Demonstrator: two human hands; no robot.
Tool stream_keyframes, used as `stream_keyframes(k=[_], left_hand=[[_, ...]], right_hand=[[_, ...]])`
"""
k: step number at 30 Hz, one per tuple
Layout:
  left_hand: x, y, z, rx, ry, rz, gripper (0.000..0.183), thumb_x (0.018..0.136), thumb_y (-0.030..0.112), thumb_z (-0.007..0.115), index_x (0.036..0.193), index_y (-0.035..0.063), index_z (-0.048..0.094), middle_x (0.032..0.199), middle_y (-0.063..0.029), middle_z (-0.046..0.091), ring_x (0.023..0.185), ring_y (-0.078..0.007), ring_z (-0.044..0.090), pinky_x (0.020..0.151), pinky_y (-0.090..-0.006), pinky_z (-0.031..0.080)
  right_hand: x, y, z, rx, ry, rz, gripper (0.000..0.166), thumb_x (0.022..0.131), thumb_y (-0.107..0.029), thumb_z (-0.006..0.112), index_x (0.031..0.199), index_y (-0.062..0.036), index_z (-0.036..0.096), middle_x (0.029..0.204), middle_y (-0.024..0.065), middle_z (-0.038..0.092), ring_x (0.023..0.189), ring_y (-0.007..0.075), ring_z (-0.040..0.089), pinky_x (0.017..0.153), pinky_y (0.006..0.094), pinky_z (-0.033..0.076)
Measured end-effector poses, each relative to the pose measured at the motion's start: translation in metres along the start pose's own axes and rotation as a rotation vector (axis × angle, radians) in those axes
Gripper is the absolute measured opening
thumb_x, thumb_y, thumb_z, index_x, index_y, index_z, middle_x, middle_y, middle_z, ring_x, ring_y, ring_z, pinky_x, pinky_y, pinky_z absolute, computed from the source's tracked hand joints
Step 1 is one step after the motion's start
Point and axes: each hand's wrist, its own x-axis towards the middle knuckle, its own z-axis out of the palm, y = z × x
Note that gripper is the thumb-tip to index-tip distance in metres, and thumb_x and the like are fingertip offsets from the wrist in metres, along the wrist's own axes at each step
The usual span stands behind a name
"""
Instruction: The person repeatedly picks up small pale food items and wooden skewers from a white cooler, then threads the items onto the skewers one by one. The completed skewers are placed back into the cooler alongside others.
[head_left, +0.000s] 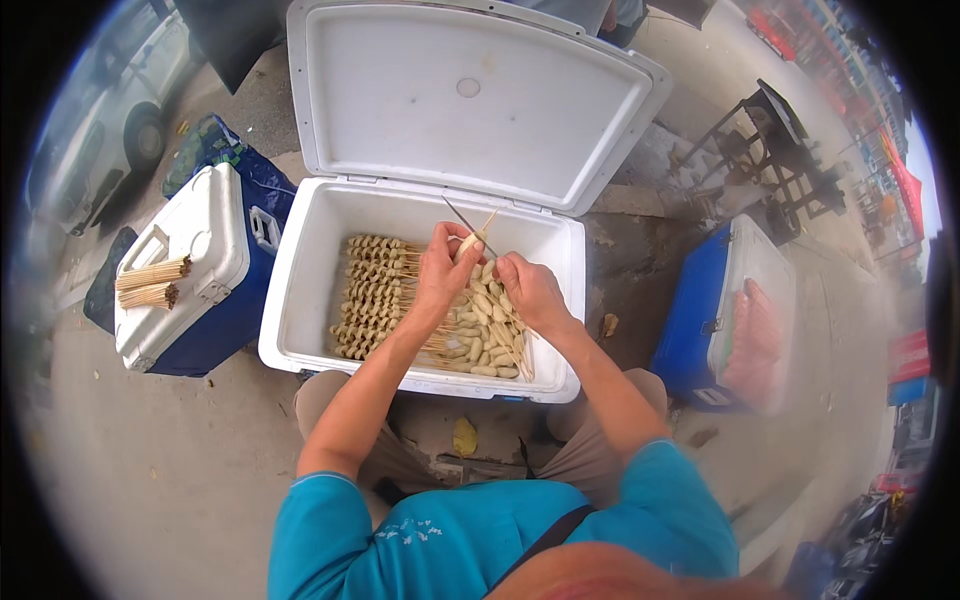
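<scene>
My left hand (442, 266) pinches a pale sausage-shaped food piece (466, 246) on a thin wooden skewer (490, 219), whose tip points up and away from me. In my right hand (534, 291) is a knife (459, 212), its narrow blade lying across the food piece. Both hands are over an open white cooler box (304, 300). Inside, to the left, spiral-cut skewered pieces (375, 292) lie in stacked rows. Uncut pale pieces (480, 341) are heaped to the right, with loose skewers (517, 352) among them. The knife handle is hidden in my fist.
The cooler's lid (480, 97) stands raised behind it. On the left, a blue-and-white cooler (206, 300) carries bundled wooden sticks (150, 281). Another blue cooler (690, 307) stands right, with a pink bag (754, 334) on its lid. A parked vehicle (142, 82) is at upper left.
</scene>
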Motion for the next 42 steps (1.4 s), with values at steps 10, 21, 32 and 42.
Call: stream_keyframes(k=[10,21,32,42], left_hand=[[-0.001,-0.006,-0.005,0.199,-0.028,0.074,0.033,0.091,0.032,0.058,0.096,0.0002,0.057,0.078,-0.0049,0.062,0.054,-0.0084,0.052,0.048,-0.0246,0.042],[0.002,-0.01,-0.006,0.074,0.001,0.055,0.035,0.092,0.036,0.056,0.092,0.0009,0.057,0.076,-0.0039,0.062,0.05,-0.0086,0.052,0.048,-0.0236,0.043],[0.004,-0.012,-0.009,0.076,0.072,0.062,0.036,0.094,0.037,0.052,0.094,0.0019,0.059,0.072,-0.0037,0.063,0.054,-0.0091,0.054,0.049,-0.0252,0.042],[0.002,-0.009,-0.006,0.001,0.041,0.051,0.034,0.095,0.034,0.051,0.092,0.0009,0.056,0.072,-0.0046,0.062,0.049,-0.0086,0.05,0.046,-0.0258,0.041]], right_hand=[[-0.001,-0.004,0.001,-0.01,-0.007,0.018,0.036,0.099,-0.032,0.04,0.087,-0.0024,0.057,0.069,0.0192,0.06,0.068,0.0407,0.058,0.061,0.047,0.044],[0.0,-0.006,0.005,0.018,0.012,0.014,0.036,0.099,-0.031,0.04,0.085,-0.0022,0.056,0.067,0.0186,0.06,0.068,0.0406,0.059,0.062,0.0461,0.045],[-0.002,-0.002,0.01,-0.001,0.01,0.005,0.037,0.099,-0.032,0.039,0.084,-0.0028,0.055,0.066,0.0187,0.059,0.066,0.0415,0.057,0.06,0.0471,0.043],[-0.001,0.001,0.01,-0.019,0.065,-0.04,0.04,0.1,-0.033,0.04,0.084,-0.0014,0.057,0.058,0.0164,0.054,0.056,0.035,0.056,0.054,0.0398,0.042]])
